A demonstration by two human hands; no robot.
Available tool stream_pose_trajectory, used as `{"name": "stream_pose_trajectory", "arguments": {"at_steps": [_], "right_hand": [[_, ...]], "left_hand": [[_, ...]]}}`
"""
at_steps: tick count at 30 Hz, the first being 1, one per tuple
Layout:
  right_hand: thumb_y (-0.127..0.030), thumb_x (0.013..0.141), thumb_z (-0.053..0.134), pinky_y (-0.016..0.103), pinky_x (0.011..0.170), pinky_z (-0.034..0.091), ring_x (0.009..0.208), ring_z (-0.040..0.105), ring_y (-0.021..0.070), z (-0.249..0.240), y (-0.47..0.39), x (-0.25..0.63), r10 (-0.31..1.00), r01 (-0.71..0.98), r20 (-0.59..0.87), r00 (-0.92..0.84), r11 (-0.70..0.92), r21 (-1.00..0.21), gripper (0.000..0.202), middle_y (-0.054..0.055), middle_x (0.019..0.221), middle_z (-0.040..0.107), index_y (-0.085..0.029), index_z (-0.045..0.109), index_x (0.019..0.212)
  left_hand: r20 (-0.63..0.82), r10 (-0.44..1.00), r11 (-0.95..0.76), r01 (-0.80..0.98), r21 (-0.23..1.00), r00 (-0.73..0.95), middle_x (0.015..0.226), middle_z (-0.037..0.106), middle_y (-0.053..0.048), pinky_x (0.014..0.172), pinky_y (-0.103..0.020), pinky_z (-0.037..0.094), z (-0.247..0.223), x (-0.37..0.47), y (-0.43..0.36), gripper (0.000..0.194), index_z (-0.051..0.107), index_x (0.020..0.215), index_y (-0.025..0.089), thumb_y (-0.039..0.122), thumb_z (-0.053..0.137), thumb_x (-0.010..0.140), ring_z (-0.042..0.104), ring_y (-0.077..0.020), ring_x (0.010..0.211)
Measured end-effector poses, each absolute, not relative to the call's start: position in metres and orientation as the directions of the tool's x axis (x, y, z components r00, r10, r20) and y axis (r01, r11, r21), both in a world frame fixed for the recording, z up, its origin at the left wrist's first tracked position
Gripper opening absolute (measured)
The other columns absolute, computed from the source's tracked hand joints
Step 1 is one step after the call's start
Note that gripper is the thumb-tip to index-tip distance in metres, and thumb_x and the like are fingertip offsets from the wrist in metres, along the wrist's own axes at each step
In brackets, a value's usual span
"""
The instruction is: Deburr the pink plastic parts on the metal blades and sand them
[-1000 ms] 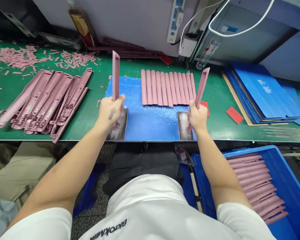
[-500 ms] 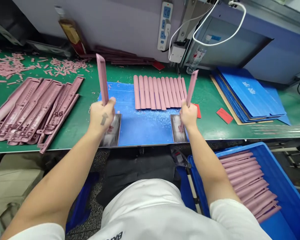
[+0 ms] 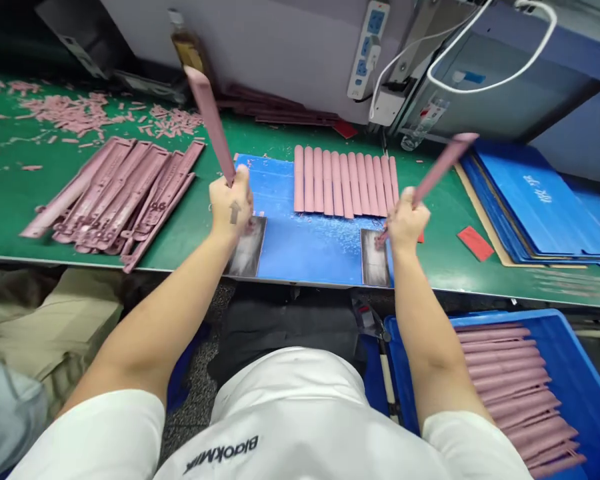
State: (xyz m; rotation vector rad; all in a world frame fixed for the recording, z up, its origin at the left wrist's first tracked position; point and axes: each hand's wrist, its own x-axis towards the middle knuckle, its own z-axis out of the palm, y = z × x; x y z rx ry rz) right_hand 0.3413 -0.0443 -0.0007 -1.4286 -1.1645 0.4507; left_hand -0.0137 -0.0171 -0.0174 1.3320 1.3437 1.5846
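The left hand [image 3: 231, 203] is closed round one pink plastic channel strip [image 3: 213, 123], which juts up above the fist, leaning left; the right hand [image 3: 407, 220] grips a second strip [image 3: 443, 167], blurred, leaning right; two dark rectangular sheets [image 3: 375, 263] lie near the fists, one by each; roughly a dozen rounded pink strips [image 3: 344, 181] form one row between and beyond the hands.
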Motion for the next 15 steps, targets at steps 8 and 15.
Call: {"name": "stream_pose_trajectory", "arguments": {"at_steps": [8, 15], "right_hand": [[-0.092, 0.101, 0.067, 0.044, 0.058, 0.061, 0.053, 0.06, 0.0239, -0.018, -0.214, 0.35, 0.885, 0.292, 0.261, 0.387, 0.151, -0.944, 0.069, 0.0, 0.058, 0.054, -0.031, 0.053, 0.074], [-0.061, 0.098, 0.077, 0.029, 0.042, 0.04, 0.045, 0.047, 0.0156, 0.001, -0.184, 0.319, 0.952, 0.312, -0.294, 0.081, -0.304, -0.9, 0.075, -0.007, 0.072, 0.066, -0.026, 0.058, 0.162]], "left_hand": [[0.084, 0.983, -0.088, -0.017, 0.996, -0.161, 0.057, 0.045, 0.0, 0.056, -0.038, 0.049, -0.042, -0.045, -0.197, 0.067, 0.051, 0.065, 0.026, 0.076, 0.086, 0.093, 0.045, -0.0183, 0.054], [-0.372, 0.922, 0.356, -0.146, 0.923, -0.109, 0.063, 0.057, 0.007, 0.042, -0.024, 0.03, -0.028, -0.038, -0.216, 0.068, 0.065, 0.141, 0.026, 0.075, 0.079, 0.097, 0.04, -0.0129, 0.041]]}}
